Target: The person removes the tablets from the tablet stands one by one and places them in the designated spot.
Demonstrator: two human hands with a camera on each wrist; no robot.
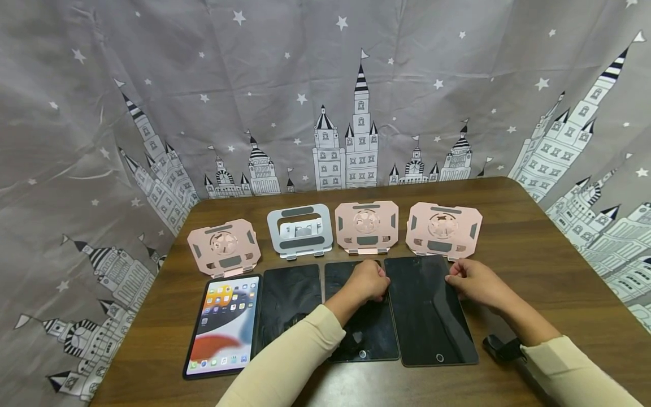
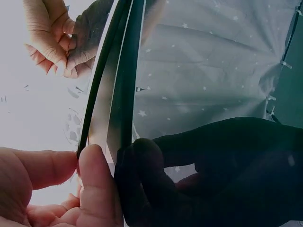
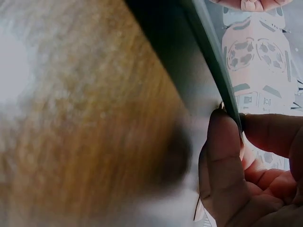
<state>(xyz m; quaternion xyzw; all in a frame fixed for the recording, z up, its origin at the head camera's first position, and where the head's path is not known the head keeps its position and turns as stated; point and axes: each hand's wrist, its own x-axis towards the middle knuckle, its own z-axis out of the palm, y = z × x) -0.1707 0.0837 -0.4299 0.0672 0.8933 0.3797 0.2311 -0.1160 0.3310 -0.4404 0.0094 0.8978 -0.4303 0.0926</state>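
Four tablet stands sit in a row at the back of the wooden surface (image 1: 534, 237): from the left a pink stand (image 1: 224, 247), a silver stand (image 1: 300, 230), a second pink stand (image 1: 367, 226) and a third pink stand (image 1: 443, 229). In front of them lie four tablets side by side: a lit tablet (image 1: 224, 325) showing its home screen, then a dark tablet (image 1: 287, 299), a second dark tablet (image 1: 363, 333), and at the right end the largest dark tablet (image 1: 429, 311), just in front of the third pink stand. That last tablet lies between the two hands. The left hand (image 1: 367, 282) pinches its far left corner, thumb and fingers curled round the edge, and partly covers the second dark tablet. The right hand (image 1: 470, 281) pinches the far right corner in the same way, fingertips (image 3: 222, 142) pressed against the thin edge. A small black object (image 1: 500, 347) lies on the surface near the right forearm.
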